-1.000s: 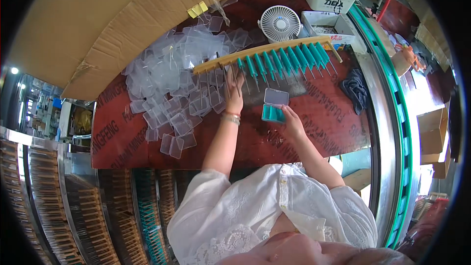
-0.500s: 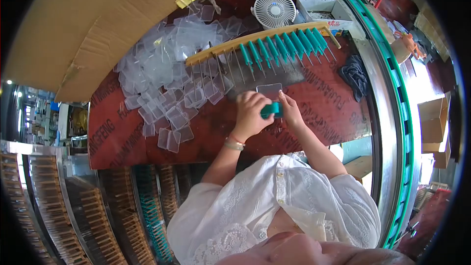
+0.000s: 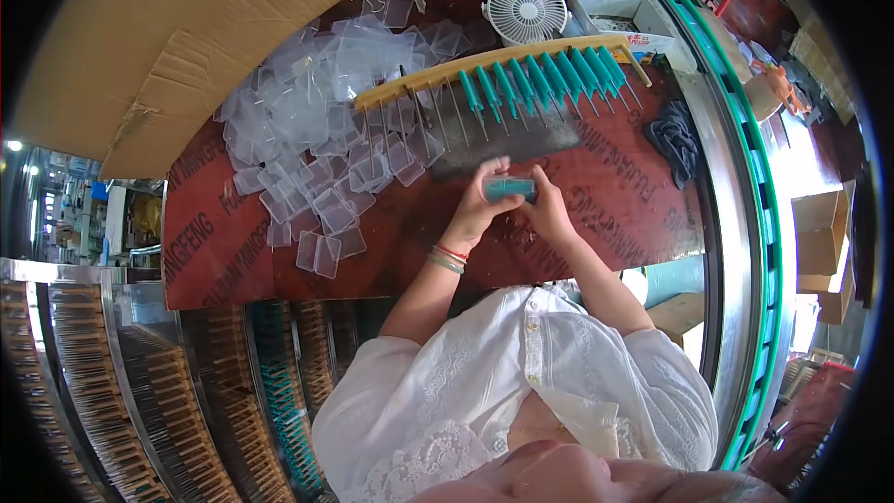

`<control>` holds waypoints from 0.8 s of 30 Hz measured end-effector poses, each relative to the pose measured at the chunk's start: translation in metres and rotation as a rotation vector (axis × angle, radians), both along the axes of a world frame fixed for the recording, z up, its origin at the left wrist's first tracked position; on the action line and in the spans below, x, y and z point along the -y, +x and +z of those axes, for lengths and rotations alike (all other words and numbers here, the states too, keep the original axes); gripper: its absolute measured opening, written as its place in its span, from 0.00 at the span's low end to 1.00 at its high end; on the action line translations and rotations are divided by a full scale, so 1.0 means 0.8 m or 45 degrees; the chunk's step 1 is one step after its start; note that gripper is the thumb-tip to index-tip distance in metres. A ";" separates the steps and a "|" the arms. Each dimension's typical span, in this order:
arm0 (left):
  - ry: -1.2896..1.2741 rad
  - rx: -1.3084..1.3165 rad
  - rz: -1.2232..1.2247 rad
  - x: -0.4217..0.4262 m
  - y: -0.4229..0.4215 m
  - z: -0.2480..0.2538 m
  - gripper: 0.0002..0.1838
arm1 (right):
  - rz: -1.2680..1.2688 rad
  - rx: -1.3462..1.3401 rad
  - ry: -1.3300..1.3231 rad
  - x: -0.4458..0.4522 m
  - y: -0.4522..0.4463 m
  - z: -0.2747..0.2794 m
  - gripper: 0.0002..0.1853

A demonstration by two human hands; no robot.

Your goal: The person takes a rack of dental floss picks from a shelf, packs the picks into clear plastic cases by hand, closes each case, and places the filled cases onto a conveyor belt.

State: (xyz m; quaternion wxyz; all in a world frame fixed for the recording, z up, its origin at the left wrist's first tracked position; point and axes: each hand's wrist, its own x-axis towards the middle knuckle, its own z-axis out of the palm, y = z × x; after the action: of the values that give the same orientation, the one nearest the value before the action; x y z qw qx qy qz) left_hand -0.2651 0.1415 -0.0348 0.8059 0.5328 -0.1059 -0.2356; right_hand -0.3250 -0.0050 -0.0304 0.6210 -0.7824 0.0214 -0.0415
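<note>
the left hand (image 3: 480, 204) and right hand (image 3: 548, 210) curl closed around opposite ends of a teal rectangular plastic box (image 3: 509, 189), seemingly to brace it above the red printed-board tabletop (image 3: 615, 237).

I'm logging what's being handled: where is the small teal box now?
In the head view, the teal box is near the centre, held between the left hand and right hand, on the near side of the wooden rack.
</note>
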 end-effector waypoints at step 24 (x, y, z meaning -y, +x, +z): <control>1.902 1.790 0.484 -0.145 0.101 -0.024 0.17 | -2.190 0.349 -1.172 0.397 -0.294 -0.046 0.22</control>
State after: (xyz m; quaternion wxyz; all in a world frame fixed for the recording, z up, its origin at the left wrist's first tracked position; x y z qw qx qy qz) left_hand -0.1841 0.2577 -0.0542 0.0518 0.9207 -0.2928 0.2529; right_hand -0.5605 -0.3227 -0.0671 0.0111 -0.6540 0.4929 -0.5738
